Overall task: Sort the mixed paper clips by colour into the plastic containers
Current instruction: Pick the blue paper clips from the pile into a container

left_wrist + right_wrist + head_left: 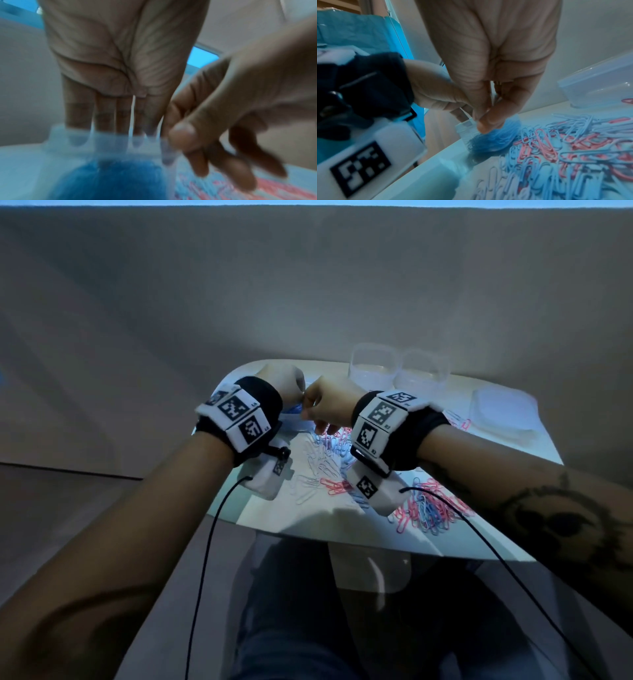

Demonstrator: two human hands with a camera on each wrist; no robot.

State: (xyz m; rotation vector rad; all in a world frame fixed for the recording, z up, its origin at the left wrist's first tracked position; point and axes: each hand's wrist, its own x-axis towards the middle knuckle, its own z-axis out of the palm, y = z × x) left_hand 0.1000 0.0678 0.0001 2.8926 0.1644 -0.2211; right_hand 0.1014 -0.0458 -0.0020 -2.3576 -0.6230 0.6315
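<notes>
— What does each grip hold?

— My right hand (488,81) pinches thumb against forefinger, a narrow grip, right above the container of blue clips (494,136). Something thin may sit between the fingertips (485,121), but I cannot tell what; it is too blurred. My left hand (120,60) hangs with its fingers straight down, their tips behind the container's clear wall (106,140) in the left wrist view; whether they grip that wall I cannot tell. The two hands nearly touch.

— And where does that container stand?

— At the far left corner of the table (260,515), with a blue mass of clips inside.

— The rest of the clips?

— The mixed paper clips (329,460), pink, blue and white, spread from just beside that container over the middle of the table, and a second heap (428,508) lies toward the near right edge, under my right forearm.

— Other containers?

— Two clear ones (373,368) (423,371) stand side by side at the far edge, and flat clear lids (503,416) are stacked at the far right corner.
</notes>
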